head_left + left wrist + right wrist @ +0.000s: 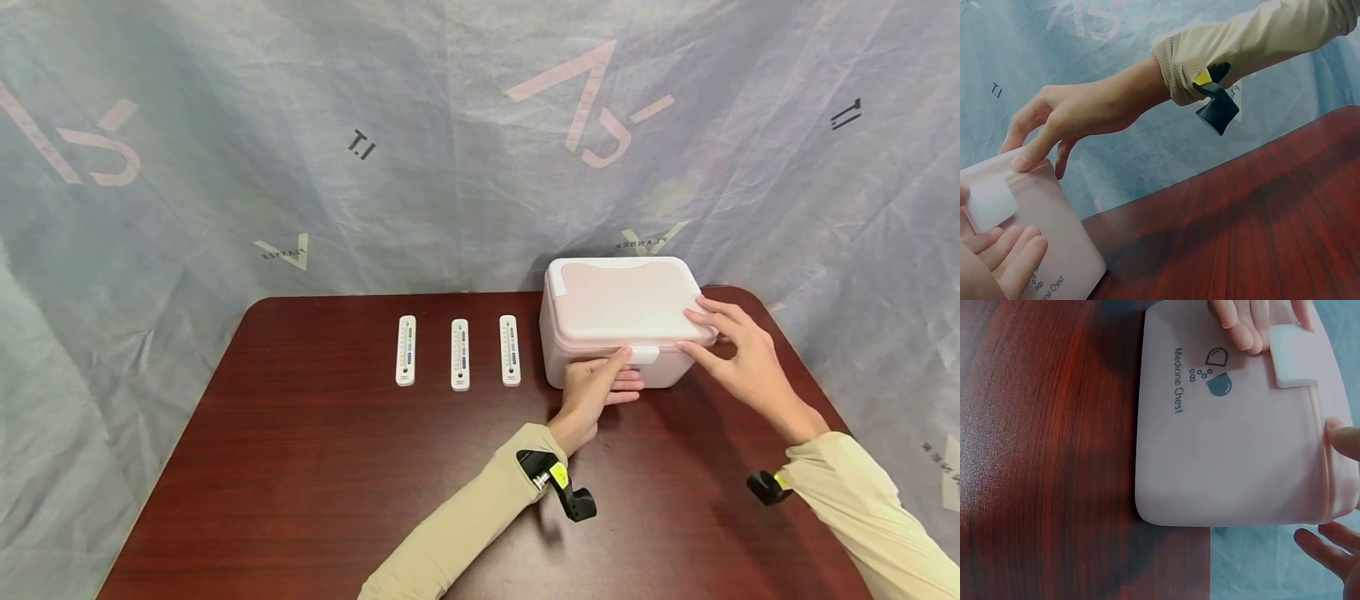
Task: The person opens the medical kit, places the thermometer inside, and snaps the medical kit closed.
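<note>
On the left, beyond my left forearm, three white thermometers lie flat on the dark red table. They stand upright in a row, well spaced, scales facing up, the middle one a touch nearer me; set out like that, I'd guess, so each can be read or picked up singly. The rightmost is near the pink box but not touching it.

The box sits towards the table's back right, its front to me, which puts the white latch within easy reach. Its lid is down, and the latch lies over the seam. The lettering on the front says "Medicine Chest".

My left hand comes up to the front of the box. Its fingers are loosely extended, not balled: the thumb is at the left end of the latch and the fingertips lie just under it against the front wall. That looks to me like a hold for working the latch; whether a fingertip is hooked beneath it I can't tell.

Further right, my right hand is spread over the lid's right front corner, thumb on the front edge, upper fingers on the top and side, a lower finger hanging clear. It's a light touch with nothing clenched, probably there to steady the box.
</note>
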{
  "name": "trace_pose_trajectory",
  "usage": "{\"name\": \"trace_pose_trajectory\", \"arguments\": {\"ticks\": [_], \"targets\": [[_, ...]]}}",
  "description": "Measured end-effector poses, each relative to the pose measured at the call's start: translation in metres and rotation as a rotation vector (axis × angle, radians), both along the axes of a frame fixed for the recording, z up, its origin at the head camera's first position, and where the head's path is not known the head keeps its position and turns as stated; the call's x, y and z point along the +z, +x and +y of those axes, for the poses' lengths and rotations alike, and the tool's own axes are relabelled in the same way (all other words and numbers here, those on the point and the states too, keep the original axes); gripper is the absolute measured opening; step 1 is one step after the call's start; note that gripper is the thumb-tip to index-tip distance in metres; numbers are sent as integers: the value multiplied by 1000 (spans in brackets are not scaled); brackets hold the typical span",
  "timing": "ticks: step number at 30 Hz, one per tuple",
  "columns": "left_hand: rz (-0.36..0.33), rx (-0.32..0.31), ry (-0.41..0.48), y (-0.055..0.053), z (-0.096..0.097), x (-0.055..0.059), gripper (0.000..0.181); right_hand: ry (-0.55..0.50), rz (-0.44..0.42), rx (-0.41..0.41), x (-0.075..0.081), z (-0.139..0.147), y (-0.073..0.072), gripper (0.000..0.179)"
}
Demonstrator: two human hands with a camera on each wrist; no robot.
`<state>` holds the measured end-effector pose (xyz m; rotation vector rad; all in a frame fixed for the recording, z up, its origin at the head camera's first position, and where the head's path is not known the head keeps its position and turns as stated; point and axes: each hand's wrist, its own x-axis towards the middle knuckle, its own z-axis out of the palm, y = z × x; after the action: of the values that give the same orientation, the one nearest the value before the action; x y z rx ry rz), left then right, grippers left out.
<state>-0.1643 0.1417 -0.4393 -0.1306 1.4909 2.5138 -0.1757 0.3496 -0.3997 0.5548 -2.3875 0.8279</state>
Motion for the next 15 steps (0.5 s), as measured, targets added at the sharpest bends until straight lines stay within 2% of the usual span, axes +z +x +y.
{"name": "trace_pose_trajectory", "arguments": {"ticks": [10,15], "targets": [[11,-1,-17,0,-3,0,37,-17,17,3,2,-4,1,58],[-1,0,-1,-1,-2,2,38,15,20,5,6,-1,-1,58]]}}
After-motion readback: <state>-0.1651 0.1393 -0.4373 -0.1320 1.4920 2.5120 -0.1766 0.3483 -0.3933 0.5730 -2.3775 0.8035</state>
